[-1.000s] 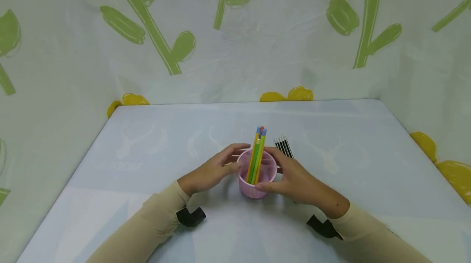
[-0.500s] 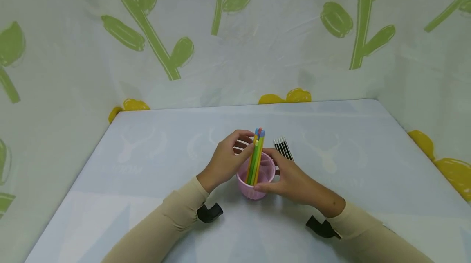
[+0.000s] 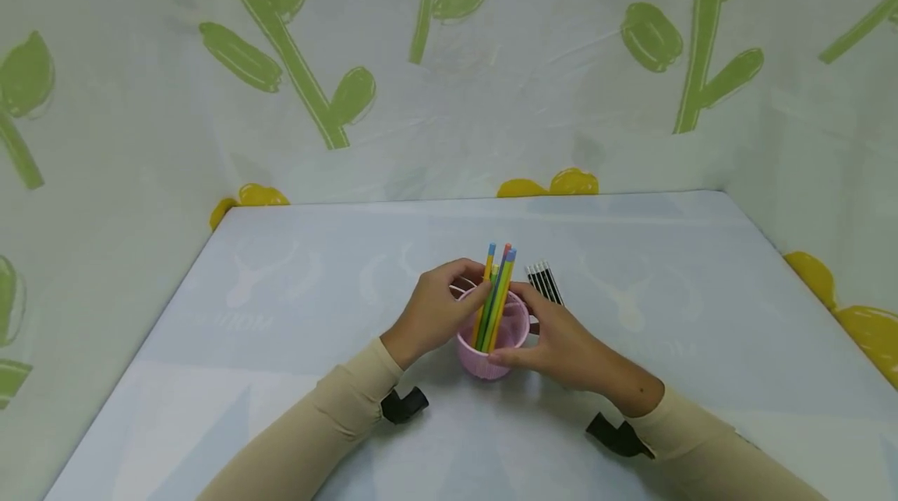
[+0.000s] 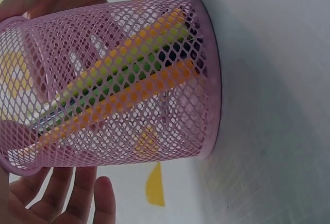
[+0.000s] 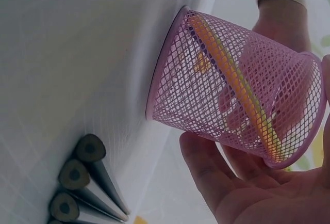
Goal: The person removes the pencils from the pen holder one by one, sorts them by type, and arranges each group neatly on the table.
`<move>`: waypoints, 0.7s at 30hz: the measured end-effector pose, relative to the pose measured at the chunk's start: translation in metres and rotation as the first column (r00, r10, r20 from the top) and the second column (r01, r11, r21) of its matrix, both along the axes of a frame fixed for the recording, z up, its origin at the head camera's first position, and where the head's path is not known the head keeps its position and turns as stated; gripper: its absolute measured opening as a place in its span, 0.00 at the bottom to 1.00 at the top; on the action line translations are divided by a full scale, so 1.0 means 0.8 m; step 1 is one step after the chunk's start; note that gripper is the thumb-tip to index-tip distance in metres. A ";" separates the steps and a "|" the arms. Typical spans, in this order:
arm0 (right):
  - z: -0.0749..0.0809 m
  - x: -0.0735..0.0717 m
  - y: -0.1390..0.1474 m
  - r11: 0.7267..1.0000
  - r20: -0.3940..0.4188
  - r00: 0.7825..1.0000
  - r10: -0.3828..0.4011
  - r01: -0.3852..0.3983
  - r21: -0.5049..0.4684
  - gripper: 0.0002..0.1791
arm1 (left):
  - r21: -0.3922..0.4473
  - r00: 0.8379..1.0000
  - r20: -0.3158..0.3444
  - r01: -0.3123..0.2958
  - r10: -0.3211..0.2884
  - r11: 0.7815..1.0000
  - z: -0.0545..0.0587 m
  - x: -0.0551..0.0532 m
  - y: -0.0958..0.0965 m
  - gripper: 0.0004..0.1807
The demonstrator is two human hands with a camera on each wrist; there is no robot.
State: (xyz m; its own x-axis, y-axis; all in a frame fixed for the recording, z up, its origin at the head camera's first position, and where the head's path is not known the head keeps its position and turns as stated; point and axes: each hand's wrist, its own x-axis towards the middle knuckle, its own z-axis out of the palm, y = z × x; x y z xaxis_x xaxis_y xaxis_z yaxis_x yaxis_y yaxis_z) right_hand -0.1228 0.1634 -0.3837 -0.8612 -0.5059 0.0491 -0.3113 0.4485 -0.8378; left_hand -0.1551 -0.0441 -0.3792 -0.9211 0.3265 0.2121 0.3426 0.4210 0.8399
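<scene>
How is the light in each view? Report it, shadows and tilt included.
Head: soft, fairly even light, faint shadows around the pink mesh cup; left wrist: dimmer, turned sideways, broad soft shadow on the table; right wrist: also dim and sideways.

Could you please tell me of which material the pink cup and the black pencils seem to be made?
Pink cup: probably metal mesh with a painted coat, judging by its regular, diamond-like openings; plastic is possible. Black pencils: likely wood with dark paint; their flat ends show a darker core inside a ring.
</scene>
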 end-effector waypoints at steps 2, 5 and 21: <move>0.000 0.000 0.001 1.000 -0.002 1.000 0.002 -0.002 0.004 0.48 | 0.016 1.000 0.002 -0.006 0.006 1.000 -0.001 0.000 0.000 0.10; 0.001 0.000 0.001 1.000 0.003 1.000 0.011 -0.011 0.004 0.48 | 0.029 1.000 0.019 -0.025 0.025 0.999 -0.002 0.002 0.000 0.08; 0.001 0.000 0.000 0.999 0.001 1.000 0.028 -0.028 -0.033 0.46 | 0.038 0.998 0.012 -0.064 0.064 0.997 -0.006 0.003 -0.001 0.06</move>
